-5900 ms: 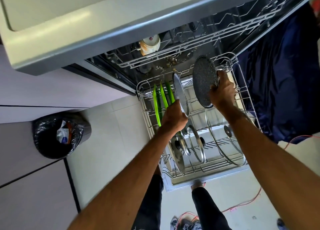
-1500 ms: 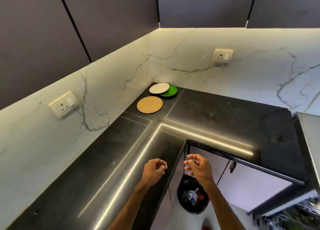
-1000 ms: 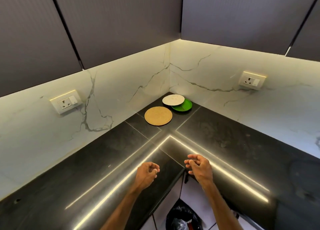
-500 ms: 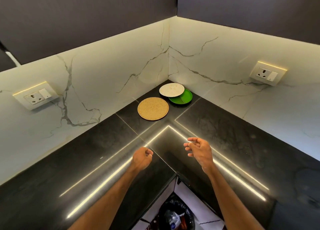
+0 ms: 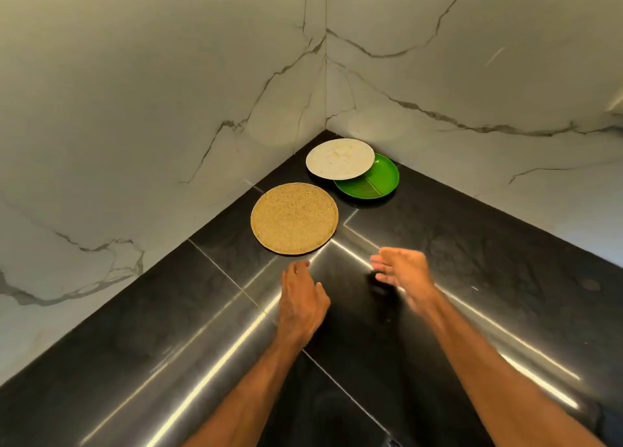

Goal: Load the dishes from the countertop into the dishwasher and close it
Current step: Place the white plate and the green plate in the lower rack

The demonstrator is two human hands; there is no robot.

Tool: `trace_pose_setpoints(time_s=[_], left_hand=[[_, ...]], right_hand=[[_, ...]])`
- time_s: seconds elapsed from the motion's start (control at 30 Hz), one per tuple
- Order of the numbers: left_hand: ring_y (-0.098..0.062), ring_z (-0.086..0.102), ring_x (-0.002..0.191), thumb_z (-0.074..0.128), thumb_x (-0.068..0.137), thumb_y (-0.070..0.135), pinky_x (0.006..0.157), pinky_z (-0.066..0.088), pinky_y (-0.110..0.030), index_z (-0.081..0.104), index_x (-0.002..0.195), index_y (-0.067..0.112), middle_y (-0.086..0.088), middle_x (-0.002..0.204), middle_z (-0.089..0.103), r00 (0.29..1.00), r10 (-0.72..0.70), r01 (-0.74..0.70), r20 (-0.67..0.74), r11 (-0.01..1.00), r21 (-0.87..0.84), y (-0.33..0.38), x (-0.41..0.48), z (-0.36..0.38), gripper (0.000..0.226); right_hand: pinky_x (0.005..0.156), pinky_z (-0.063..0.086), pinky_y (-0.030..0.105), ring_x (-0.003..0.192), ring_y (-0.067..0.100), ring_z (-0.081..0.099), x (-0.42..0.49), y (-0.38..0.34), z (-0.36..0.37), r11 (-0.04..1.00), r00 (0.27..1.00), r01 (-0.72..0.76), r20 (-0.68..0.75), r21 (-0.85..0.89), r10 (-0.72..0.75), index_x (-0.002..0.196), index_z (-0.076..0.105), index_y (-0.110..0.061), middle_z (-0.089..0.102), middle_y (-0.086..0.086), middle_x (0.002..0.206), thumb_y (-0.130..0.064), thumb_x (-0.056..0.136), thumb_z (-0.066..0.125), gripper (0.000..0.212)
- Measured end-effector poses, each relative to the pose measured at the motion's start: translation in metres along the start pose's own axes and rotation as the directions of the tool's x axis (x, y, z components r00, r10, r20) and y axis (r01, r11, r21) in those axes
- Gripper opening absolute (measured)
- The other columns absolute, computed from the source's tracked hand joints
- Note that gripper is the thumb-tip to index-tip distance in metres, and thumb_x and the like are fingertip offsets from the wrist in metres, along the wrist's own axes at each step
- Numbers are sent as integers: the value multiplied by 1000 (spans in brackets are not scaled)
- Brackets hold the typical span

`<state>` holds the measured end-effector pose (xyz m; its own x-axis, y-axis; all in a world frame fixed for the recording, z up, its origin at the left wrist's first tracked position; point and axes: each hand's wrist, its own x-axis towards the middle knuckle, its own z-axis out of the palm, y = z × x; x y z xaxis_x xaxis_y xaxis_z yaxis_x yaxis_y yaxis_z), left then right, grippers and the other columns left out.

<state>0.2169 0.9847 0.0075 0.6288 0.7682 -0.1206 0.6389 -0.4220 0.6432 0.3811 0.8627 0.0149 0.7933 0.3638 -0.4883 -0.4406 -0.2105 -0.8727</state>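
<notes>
Now both bare forearms reach up from the bottom edge of the frame over a glossy black table (image 5: 161,332) that fills the lower half and narrows into a corner near the middle. White marble-look wall panels (image 5: 151,76) with grey veins cover the upper half and meet in a vertical seam above that corner.

Three round dishes lie flat on the table, just above centre. Nearest is a tan speckled plate (image 5: 294,218). Behind it and slightly right, close to the corner, a white plate (image 5: 339,159) rests partly on top of a green plate (image 5: 374,182), covering the green one's upper left portion. The tan plate lies near this pair but apart from it.

The left hand (image 5: 301,306), just below centre, is turned back upward, and its fingers (image 5: 296,268) are stretched forward and close together. Their tips are just short of the tan plate's near rim, and they hold nothing. The right hand (image 5: 406,274), right of centre, is motion-blurred. Its fingers (image 5: 379,261) are loosely spread and point toward the left, also holding nothing. Whether either hand touches the table surface cannot be told. Bright streaks of reflected light run diagonally across the table beneath both arms.
</notes>
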Motion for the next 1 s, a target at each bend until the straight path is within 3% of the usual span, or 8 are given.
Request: trace_pose_setpoints(time_s=[0.07,0.27,0.37,0.43,0.7,0.83,0.93,1.0], left_hand=[[-18,42,129,60,92,16,106,38,-28,47,137,10,-4,136,49,998,50,-50,-25,999,0,-1,16,7,47],[-9,42,125,60,93,16,101,35,-19,48,132,19,5,131,49,982,183,-183,-41,983,-14,-12,42,23,41],[-6,42,121,59,93,19,97,31,-16,50,128,21,9,128,49,972,224,-223,-72,975,16,-20,56,21,36],[-6,42,121,58,92,19,97,30,-16,51,127,21,9,128,49,968,236,-234,-86,971,41,-25,65,18,36],[-10,41,126,59,90,13,96,28,-16,53,131,14,1,133,53,963,220,-209,-154,974,83,-34,111,2,42],[-21,43,125,56,91,9,95,37,-25,49,135,6,-9,135,52,924,359,-341,-132,930,139,7,168,6,45],[-30,45,125,55,91,9,99,48,-40,45,135,4,-15,136,49,896,441,-416,-57,876,243,42,217,21,45],[-32,45,126,59,91,8,99,49,-43,43,137,3,-17,137,48,891,454,-427,0,837,343,59,242,31,49]], right_hand=[[75,59,37,89,26,70,45,-9,17,998,999,-28,-41,56,31,93,67,-8,73,20,105,-22,97,64,15],[54,60,30,79,27,76,143,-38,51,992,990,-24,-132,128,41,117,60,9,74,24,100,-37,98,64,50],[48,58,28,66,25,76,169,-49,64,990,991,-36,-126,138,53,119,59,9,74,23,92,-40,99,61,53],[44,55,25,57,21,74,180,-52,67,989,988,-67,-131,130,84,121,57,10,73,20,90,-31,104,54,45],[70,63,32,80,29,77,152,-39,54,986,996,-8,-81,166,22,117,60,11,75,23,91,-6,103,46,26],[69,64,33,83,30,77,141,-22,52,979,996,33,-82,203,-17,114,62,10,75,24,92,-10,104,48,26],[68,64,33,83,31,77,140,-12,51,970,993,90,-93,226,-70,110,65,9,76,23,92,-19,104,54,30],[71,64,36,84,31,77,141,-6,50,965,989,136,-89,223,-118,108,66,7,76,22,91,-25,103,57,33]])
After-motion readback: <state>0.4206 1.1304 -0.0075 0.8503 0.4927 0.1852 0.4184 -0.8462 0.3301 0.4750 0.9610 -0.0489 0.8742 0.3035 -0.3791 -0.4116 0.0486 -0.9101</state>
